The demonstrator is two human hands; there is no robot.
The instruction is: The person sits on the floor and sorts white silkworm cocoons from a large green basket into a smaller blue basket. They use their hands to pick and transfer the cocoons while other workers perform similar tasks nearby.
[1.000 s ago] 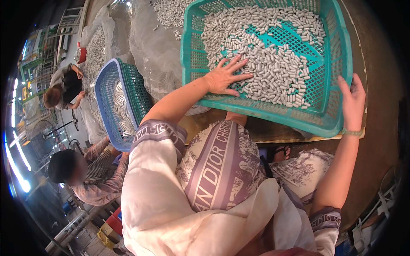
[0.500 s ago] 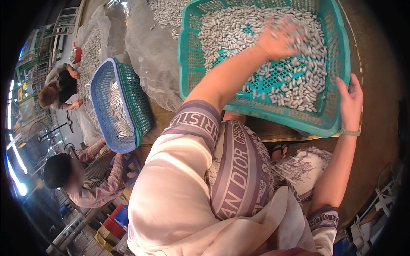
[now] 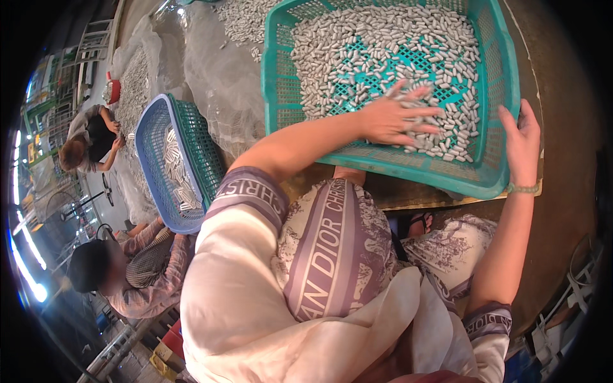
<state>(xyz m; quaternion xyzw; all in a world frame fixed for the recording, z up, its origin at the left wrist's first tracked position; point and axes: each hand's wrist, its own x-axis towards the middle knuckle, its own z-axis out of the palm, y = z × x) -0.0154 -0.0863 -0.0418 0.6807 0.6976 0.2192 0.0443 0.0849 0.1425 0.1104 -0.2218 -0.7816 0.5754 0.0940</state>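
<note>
Your left hand [image 3: 397, 121] is low in the teal basket [image 3: 408, 171], upper right of frame, fingers spread and a bit blurred over the small grey-white pieces [image 3: 377, 29], which cover most of its mesh bottom with teal gaps around the middle. Your right hand [image 3: 523, 137] is at the basket's right rim, thumb up on the edge and apart from the other fingers outside it, can't tell if they're gripping. Left of frame: blue basket [image 3: 145, 156] with pale pieces [image 3: 174, 159], against a green basket [image 3: 203, 150], clear plastic sheet [image 3: 217, 96] between those and the teal one.
</note>
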